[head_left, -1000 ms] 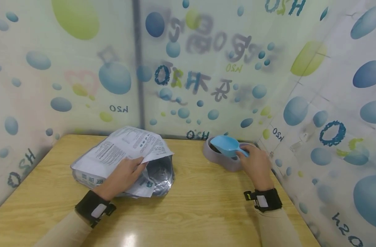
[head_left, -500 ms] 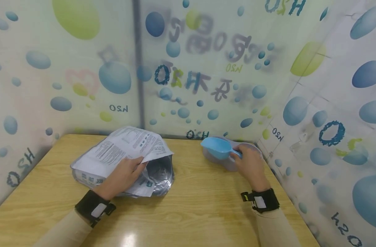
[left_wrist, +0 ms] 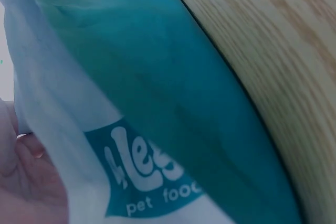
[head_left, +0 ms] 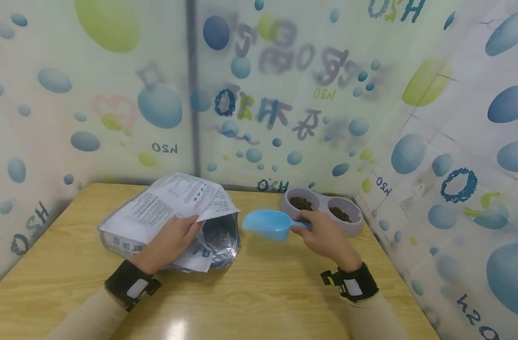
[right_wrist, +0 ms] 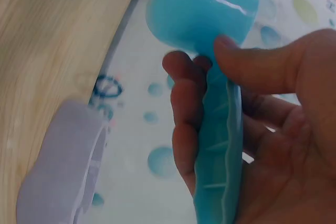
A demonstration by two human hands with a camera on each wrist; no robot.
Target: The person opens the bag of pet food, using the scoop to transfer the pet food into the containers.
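- Head view: the right hand point(head_left: 327, 238) has its fingers and thumb closed round the handle of a light blue scoop point(head_left: 267, 225). The scoop reaches out to the left from the fingers, raised above the wooden table point(head_left: 250, 297), its tip near the bag's mouth but apart from it.
- Head view: the left hand point(head_left: 171, 243) holds the edge of the bag point(head_left: 165, 203) at its opening, thumb and fingers close together. The bag lies on its side beyond and around that hand, its silver lining facing the scoop.
- Head view: a grey double bowl point(head_left: 348, 230) stands just beyond the right hand, brown pellets point(head_left: 300, 203) in both compartments.
- Left wrist view: the bag's white and teal side, printed "pet food", fills the middle. The left hand shows only partly at the left edge, so its grip cannot be told here.
- Right wrist view: the ribbed handle runs between curled fingers and palm, the thumb against its upper end, just beside the scoop's cup. The double bowl is at lower left, apart from the hand.
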